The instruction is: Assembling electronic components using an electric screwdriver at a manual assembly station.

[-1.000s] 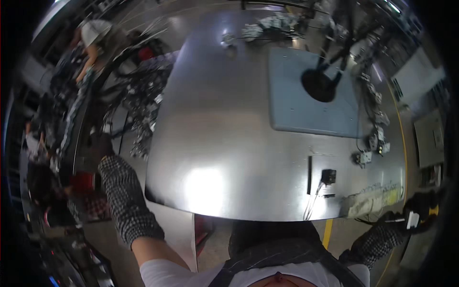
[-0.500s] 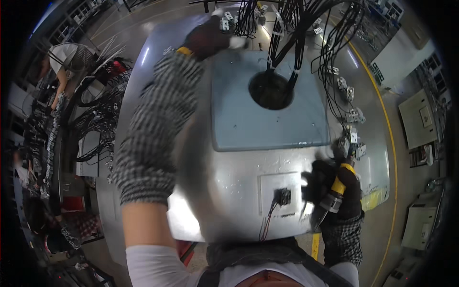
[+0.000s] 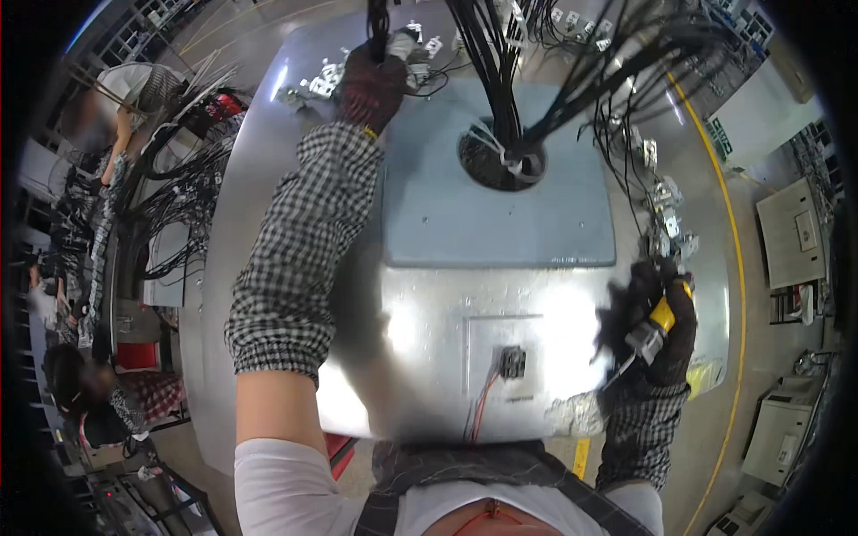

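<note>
My left hand point(image 3: 372, 87), in a dark red glove with pale fingertips, reaches to the far side of the metal table. Its fingers look closed beside small metal fittings point(image 3: 323, 82) and a hanging black cable bundle point(image 3: 378, 25); what they hold, I cannot make out. At the near right, my right hand point(image 3: 672, 332), in a dark glove, is shut on a screwdriver point(image 3: 661, 314) with a yellow and grey body, its thin shaft slanting down toward me. Between my arms stands a grey-blue box point(image 3: 500, 234) with a round hole, from which black cables point(image 3: 500, 98) rise.
A small black connector point(image 3: 512, 362) with red and dark wires sits in a square plate near the table's front edge. Metal fittings point(image 3: 666, 196) on cables line the right side. Other people point(image 3: 134, 89) work by heaped cables on the left; pale cabinets point(image 3: 791, 232) stand right.
My left hand has drawn slightly left and nearer, its spread fingers coming together. My right hand has moved a little right and up with the screwdriver. The black cables have swung.
</note>
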`<state>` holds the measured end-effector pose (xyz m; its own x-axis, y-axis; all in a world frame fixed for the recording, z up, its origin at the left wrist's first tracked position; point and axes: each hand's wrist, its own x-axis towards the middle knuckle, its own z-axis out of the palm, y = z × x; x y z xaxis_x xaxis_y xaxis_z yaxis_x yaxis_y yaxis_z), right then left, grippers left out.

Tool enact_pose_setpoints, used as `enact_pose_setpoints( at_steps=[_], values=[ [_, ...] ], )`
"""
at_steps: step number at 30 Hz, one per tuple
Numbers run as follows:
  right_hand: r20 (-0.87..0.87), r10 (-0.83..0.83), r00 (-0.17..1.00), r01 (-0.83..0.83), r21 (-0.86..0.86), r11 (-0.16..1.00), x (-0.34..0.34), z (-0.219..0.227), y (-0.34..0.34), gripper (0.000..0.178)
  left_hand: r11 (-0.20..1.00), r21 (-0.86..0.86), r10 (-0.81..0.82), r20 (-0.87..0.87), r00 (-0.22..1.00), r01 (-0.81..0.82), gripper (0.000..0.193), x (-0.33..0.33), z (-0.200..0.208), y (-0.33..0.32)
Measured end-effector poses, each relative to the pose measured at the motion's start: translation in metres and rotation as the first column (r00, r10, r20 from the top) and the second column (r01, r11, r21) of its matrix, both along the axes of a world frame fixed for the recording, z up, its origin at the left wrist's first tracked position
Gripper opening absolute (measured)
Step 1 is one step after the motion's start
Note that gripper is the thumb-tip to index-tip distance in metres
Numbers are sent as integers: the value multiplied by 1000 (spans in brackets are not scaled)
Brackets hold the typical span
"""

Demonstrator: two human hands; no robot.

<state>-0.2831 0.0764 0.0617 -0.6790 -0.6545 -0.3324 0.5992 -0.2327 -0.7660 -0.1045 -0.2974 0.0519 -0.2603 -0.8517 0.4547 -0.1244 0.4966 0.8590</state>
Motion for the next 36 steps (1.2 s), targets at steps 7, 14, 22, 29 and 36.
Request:
enact_pose_setpoints(
  at_steps=[7,14,22,29,36],
  values=[
    [-145,179,973,-181,3,984,-73,-26,-5,26,995,91,-62,153,986,49,38,50,15,78],
    [-28,219,975,-207,-471,858,-54,-19,-23,36,789,269,-577,19,816,552,31,50,27,110],
    [115,301,947,-227,-422,878,-23,-42,-31,38,983,-56,-168,88,982,174,46,-61,6,99],
    [105,321,941,-260,-383,886,-24,-51,-31,32,957,252,-151,20,988,141,37,-58,20,138],
    [36,443,896,-365,-508,780,-29,-59,-36,36,990,-18,-108,532,840,138,90,35,55,156]
  ],
)
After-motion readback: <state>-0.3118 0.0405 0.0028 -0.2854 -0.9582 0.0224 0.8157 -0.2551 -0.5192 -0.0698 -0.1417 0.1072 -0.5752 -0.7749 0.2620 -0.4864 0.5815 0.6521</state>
